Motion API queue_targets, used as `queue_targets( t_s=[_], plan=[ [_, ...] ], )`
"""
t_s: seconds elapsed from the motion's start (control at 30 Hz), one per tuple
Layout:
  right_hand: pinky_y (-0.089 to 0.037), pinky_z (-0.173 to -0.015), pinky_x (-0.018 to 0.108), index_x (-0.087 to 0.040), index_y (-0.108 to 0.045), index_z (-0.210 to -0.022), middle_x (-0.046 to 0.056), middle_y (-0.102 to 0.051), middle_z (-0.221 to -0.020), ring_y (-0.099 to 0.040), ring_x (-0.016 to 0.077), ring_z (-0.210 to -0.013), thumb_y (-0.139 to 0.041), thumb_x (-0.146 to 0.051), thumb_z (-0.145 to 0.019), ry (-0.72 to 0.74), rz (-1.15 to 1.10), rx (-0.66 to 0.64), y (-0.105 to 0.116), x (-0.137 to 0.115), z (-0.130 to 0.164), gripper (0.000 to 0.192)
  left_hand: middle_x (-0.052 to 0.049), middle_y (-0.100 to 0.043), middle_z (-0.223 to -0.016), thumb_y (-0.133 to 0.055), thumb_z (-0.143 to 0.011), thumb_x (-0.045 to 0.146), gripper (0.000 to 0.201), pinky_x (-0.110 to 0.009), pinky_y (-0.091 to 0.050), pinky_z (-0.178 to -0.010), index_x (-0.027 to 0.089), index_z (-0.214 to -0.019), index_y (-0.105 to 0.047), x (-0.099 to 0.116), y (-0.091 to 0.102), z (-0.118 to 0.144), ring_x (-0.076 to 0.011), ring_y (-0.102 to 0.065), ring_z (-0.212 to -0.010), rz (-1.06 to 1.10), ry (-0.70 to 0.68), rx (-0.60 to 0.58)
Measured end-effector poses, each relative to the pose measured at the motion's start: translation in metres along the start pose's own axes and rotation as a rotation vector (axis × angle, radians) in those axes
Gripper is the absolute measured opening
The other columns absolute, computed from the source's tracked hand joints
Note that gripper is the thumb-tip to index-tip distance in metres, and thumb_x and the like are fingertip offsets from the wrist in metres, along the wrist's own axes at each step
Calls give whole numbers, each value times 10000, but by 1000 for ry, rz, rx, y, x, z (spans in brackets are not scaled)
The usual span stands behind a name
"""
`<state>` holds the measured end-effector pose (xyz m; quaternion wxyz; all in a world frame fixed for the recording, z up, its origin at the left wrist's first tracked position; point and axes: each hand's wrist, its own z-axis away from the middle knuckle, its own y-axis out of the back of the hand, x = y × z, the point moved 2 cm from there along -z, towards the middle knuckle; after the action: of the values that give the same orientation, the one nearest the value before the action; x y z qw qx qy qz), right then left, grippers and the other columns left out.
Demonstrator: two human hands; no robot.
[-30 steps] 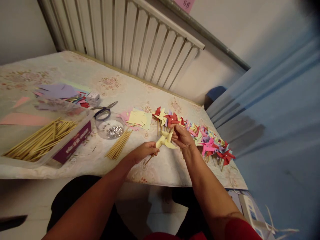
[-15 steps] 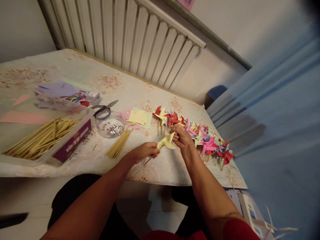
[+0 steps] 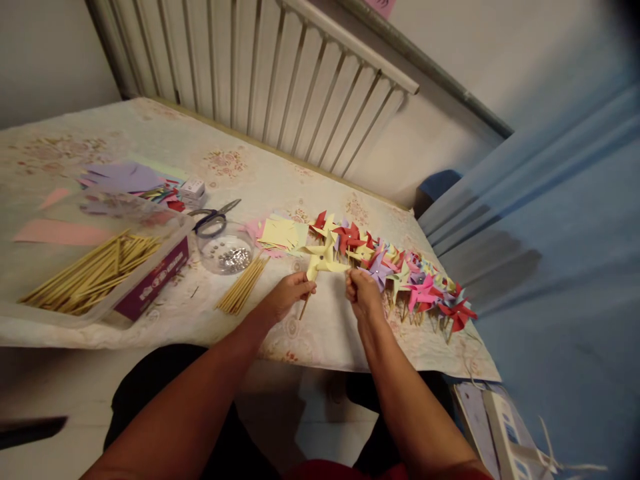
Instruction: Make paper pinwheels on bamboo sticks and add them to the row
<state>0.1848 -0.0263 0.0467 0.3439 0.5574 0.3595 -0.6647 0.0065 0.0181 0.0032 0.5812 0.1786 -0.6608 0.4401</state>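
A pale yellow paper pinwheel (image 3: 326, 259) on a thin wooden stick is up over the middle of the table. My left hand (image 3: 291, 293) is closed round its stick, whose lower end sticks out below the fingers. On the other side, my right hand (image 3: 363, 290) has its fingers pinched at the tip of the right-hand blade. Just right of that hand are many finished pinwheels (image 3: 423, 292) in red, pink, purple, green and yellow, lying close together. Behind the held pinwheel rests a stack of yellow paper squares (image 3: 280, 233).
To the left, a clear plastic box (image 3: 155, 267) holds wooden sticks. Beside it lie scissors (image 3: 213, 220), a round dish (image 3: 225, 250) of small metal pieces and a loose bundle of sticks (image 3: 243, 287). A radiator (image 3: 260, 80) stands behind; a blue curtain (image 3: 550, 233) hangs right.
The yellow pinwheel has tipped more upright and risen a little. My right hand has moved from its upper blade down to the tip of the right-hand blade. The view has shifted slightly.
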Motion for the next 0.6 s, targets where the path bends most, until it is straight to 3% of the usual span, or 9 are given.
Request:
queue_targets(
  t_s=[0.1, 0.23, 0.37, 0.6],
  plan=[
    [-197, -351, 189, -173, -599, -739, -52, -557, -566, -323, 46, -362, -686, -397, -640, -82, 93, -83, -10, 30, 25, 260, 14, -559, -691, -658, -703, 379, 245, -240, -354, -627, 149, -751, -588, -3, 3, -4, -101, -469, -631, -22, -35, 102],
    [-266, -371, 205, -169, -638, -759, -24, -617, -588, -384, 64, -373, -669, -384, -668, -108, 182, -190, -29, 56, 49, 235, 32, -520, -633, -651, -706, 359, 224, -232, -316, -563, 147, -728, -584, -6, 5, -6, -82, -416, -559, -3, -45, 135],
    [-271, -397, 203, -171, -637, -756, -66, -510, -437, -391, 78, -365, -639, -357, -701, -104, 236, -234, -41, 64, 57, 194, 48, -489, -576, -649, -702, 345, 214, -225, -280, -515, 150, -721, -563, -6, 5, -6, -71, -389, -507, 15, -26, 153],
    [-256, -399, 203, -182, -592, -708, -58, -551, -479, -389, 73, -372, -629, -297, -676, -104, 231, -208, -48, 64, 59, 125, 66, -453, -531, -629, -700, 325, 188, -222, -263, -496, 160, -699, -537, -4, 5, -7, -69, -374, -481, -39, -20, 206]
  ],
)
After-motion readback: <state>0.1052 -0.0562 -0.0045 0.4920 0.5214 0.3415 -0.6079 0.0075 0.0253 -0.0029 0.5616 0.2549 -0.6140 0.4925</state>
